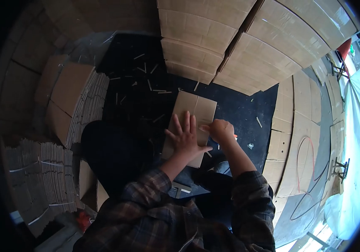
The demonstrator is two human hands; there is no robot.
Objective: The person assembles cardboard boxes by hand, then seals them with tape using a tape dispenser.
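Note:
A flat-topped brown cardboard box (200, 102) stands in front of me, between my knees. My left hand (184, 138) lies on its top with the fingers spread wide and the palm down. At the box's right edge, my right hand (220, 129) is curled closed, its thumb side touching the cardboard. A small red-orange bit (235, 137) shows just beyond that fist; whether it belongs to something held is hidden.
Stacked closed cartons (197, 25) rise ahead. Bundles of flattened cardboard (41, 176) are on the left, with more folded sheets (68, 101) above them. Cardboard strips (149, 84) litter the dark floor. Flat cardboard (291, 134) and a red cord (298, 164) lie at right.

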